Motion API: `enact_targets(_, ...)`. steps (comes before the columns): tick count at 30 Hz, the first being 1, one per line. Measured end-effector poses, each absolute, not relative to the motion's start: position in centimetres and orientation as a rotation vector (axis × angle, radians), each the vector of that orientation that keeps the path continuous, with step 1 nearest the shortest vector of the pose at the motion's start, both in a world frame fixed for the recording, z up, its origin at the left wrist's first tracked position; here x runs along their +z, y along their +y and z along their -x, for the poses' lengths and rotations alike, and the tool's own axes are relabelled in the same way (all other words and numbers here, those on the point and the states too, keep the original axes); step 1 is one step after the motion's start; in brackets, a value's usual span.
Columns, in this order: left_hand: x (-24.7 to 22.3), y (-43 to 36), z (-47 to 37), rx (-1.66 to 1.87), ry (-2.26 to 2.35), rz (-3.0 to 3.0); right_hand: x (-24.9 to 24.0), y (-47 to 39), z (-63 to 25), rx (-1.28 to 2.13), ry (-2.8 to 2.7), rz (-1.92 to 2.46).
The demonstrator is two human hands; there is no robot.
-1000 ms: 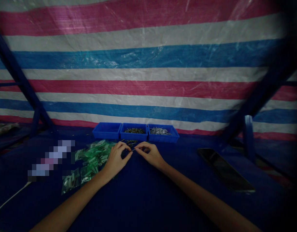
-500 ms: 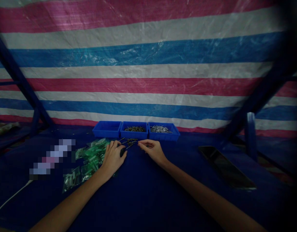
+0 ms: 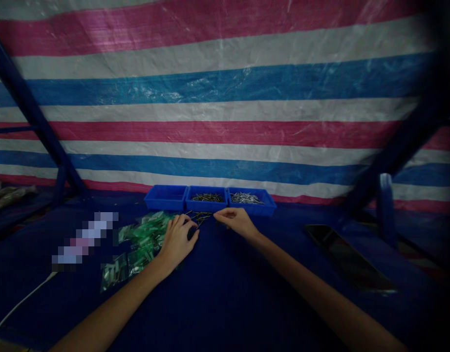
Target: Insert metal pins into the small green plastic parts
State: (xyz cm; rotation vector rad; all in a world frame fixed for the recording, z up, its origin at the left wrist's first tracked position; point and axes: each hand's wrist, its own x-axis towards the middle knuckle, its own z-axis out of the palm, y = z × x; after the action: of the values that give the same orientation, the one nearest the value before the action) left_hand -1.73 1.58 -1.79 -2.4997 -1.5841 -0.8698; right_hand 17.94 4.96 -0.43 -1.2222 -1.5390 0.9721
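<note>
Several thin dark metal rods (image 3: 201,216) lie loose on the blue table, just in front of the bins. From the left, my left hand (image 3: 179,239) rests beside them, fingers curved and thumb held apart. Nothing shows in its grasp. My right hand (image 3: 238,224) is at the right end of these rods, thumb and fingertips pinched together. Whatever that pinch holds, if anything, is too small to make out. Similar dark rods fill part of the middle blue bin (image 3: 206,205), and brighter silvery pieces lie in the right blue bin (image 3: 252,207).
The left blue bin (image 3: 165,202) shows no contents. Green and clear small plastic bags (image 3: 147,234) lie piled beside my left forearm. A pixelated strip with a white cable (image 3: 25,298) is farther left. A dark phone (image 3: 349,259) lies right. Striped sheeting (image 3: 225,132) hangs behind.
The view has shifted slightly, so everything appears a little farther right. My right hand's fingers look more closed together. Both hands stay beside the loose rods.
</note>
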Motion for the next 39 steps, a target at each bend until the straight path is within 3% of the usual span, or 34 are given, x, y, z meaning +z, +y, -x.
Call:
enact_targets(10,-2.1,1.5,1.5,-0.765,-1.441,2.682,0.3,5.3,-18.2,1.084,-1.577,1.009)
enact_targets(22,-2.0,1.6,1.5,-0.710,-1.409,2.755,-2.3,3.9,-17.8,0.278,-2.157,1.015)
enact_targets(32,-1.6,0.8,1.0,-0.738,-1.318,2.850,-2.0,2.8,-17.0,0.082,-2.375,1.062)
enact_targets(39,-1.6,1.1,1.2,-0.785,-1.396,2.707,-2.0,2.9,-17.0,0.050,-2.233,1.221)
